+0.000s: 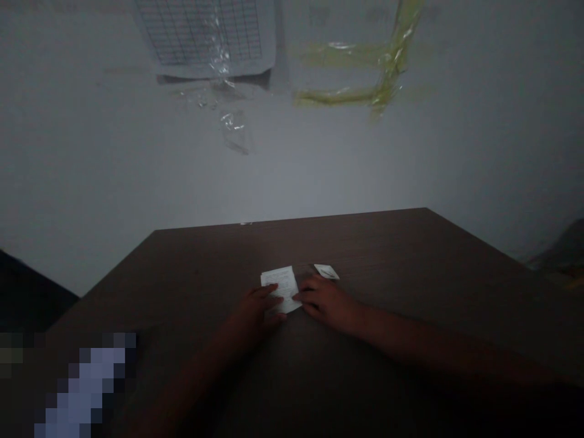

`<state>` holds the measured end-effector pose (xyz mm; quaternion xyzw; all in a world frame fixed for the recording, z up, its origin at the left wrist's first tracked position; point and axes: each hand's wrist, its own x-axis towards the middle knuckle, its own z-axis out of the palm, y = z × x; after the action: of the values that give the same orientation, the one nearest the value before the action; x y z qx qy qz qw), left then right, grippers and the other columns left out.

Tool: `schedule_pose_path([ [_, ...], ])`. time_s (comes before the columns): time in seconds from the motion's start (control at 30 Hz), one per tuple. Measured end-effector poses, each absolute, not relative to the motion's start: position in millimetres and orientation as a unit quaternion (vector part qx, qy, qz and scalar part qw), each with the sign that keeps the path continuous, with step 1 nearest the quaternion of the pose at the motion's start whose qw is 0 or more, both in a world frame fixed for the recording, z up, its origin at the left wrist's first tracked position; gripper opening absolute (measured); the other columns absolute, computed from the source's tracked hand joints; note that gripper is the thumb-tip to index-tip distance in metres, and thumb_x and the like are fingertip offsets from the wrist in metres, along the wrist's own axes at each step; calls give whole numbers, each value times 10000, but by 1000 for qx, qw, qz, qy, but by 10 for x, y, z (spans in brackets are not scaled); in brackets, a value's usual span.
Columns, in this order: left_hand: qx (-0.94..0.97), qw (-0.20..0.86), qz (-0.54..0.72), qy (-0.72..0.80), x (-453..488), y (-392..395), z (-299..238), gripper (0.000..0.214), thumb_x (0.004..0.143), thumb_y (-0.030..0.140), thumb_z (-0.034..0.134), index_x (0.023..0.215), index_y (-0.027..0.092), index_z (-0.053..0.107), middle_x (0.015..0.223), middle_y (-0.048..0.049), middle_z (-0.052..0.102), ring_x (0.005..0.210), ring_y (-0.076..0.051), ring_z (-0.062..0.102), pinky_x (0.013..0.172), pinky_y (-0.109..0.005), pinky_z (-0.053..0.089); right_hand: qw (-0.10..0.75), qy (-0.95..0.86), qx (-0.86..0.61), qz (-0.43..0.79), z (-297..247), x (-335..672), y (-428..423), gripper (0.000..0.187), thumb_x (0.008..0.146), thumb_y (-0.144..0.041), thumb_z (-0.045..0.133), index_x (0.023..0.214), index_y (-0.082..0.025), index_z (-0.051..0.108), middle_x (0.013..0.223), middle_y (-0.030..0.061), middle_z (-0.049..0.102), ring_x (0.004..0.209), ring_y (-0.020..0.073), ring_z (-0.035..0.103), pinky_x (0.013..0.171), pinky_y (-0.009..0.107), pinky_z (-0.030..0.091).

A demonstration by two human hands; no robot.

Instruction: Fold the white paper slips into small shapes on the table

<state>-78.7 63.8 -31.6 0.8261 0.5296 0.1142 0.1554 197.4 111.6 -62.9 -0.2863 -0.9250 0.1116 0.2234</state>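
Note:
On the dark brown table lies a small white sheet of printed paper (pixel 283 281), its far edge slightly doubled like a folded sheet. My left hand (pixel 259 309) rests on the paper's left and near side with its fingers spread. My right hand (pixel 329 302) reaches in from the right, fingers stretched out and apart, the fingertips touching the paper's right edge. Just beyond my right hand sits a smaller white piece (pixel 327 272) with a dark mark on it, partly behind the fingers. The print is too small to read.
The wooden table (pixel 365 243) stands against a pale wall (pixel 292 176). A gridded sheet (pixel 205 33) is taped up there, beside yellow tape strips (pixel 347 96). A blurred-out bright patch (pixel 86 389) is at the lower left. The room is dim.

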Motion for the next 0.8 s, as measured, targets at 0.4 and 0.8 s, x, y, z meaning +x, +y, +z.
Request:
schedule_pose_path([
  [0.4, 786, 231, 159, 551, -883, 694, -332, 423, 875, 277, 975, 1292, 262, 904, 1682, -158, 701, 1566, -436, 651, 1320, -645, 522, 224, -924, -276, 142, -574, 2059, 1070, 326, 1125, -225, 705, 1442, -224, 781, 1383, 147, 782, 1291, 299, 718, 1119, 500, 614],
  [0.8, 815, 175, 173, 524, -801, 565, -330, 383, 912, 261, 944, 1284, 264, 854, 1635, -129, 730, 1529, -397, 671, 1278, -591, 574, 191, -928, -283, 148, -448, 2087, 992, 310, 1154, -275, 702, 1435, -187, 798, 1368, 166, 792, 1286, 309, 727, 1123, 507, 616],
])
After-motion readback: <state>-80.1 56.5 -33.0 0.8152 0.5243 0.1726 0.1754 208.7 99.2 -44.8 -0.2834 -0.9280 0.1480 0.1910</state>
